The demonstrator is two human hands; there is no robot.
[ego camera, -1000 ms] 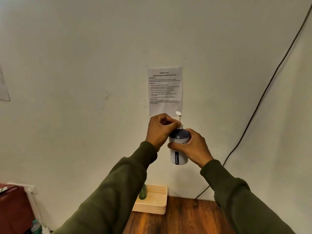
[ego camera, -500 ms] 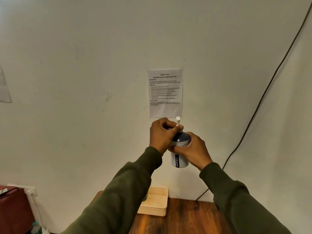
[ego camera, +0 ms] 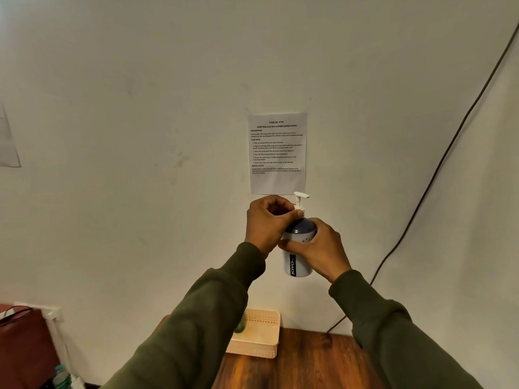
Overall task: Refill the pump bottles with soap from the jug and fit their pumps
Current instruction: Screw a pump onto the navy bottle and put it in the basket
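I hold a white pump bottle [ego camera: 297, 265] with a dark blue shoulder and a black JOYO label up in front of the wall, well above the table. My right hand [ego camera: 317, 248] wraps around its upper body. My left hand [ego camera: 268, 223] pinches the collar of the white pump [ego camera: 300, 200], which stands upright in the bottle's neck, nozzle pointing right. The jug is out of view.
A cream perforated basket [ego camera: 261, 346] sits on the wooden table [ego camera: 309, 366] by the wall, with a green object [ego camera: 240, 325] in it, mostly hidden by my left sleeve. An instruction sheet [ego camera: 277, 153] hangs on the wall. A black cable [ego camera: 438, 169] runs down the right side. A red bag [ego camera: 25, 343] stands low left.
The pump nozzle has turned from edge-on to pointing right. My left hand's fingers have shifted on the collar. Both hands and the bottle sit a little lower against the sheet than a second ago.
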